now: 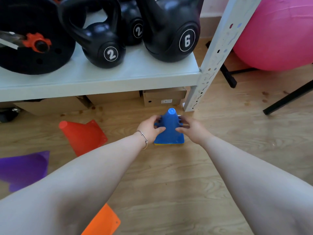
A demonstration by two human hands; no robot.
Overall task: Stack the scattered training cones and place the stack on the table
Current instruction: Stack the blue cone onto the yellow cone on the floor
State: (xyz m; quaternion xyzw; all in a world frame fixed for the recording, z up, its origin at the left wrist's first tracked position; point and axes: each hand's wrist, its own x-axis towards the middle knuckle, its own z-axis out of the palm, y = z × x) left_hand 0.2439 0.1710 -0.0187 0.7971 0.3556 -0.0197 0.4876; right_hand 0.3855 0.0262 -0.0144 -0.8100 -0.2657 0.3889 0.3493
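A blue cone point(169, 131) stands upright on the wooden floor, seated over a yellow cone whose base edge point(167, 144) shows beneath it. My left hand point(149, 128) grips the blue cone's left side and my right hand point(191, 129) grips its right side. A red cone point(83, 135) lies on its side to the left. A purple cone point(23, 168) lies tipped at the far left. Part of an orange cone point(103, 221) shows under my left forearm at the bottom.
A white metal shelf point(101, 78) holds black kettlebells point(171, 29) and a weight plate point(25, 39); its upright post point(208, 65) stands just behind the blue cone. Cardboard boxes point(164, 97) sit under the shelf. A pink exercise ball point(277, 33) and black stand legs point(288, 99) are at right.
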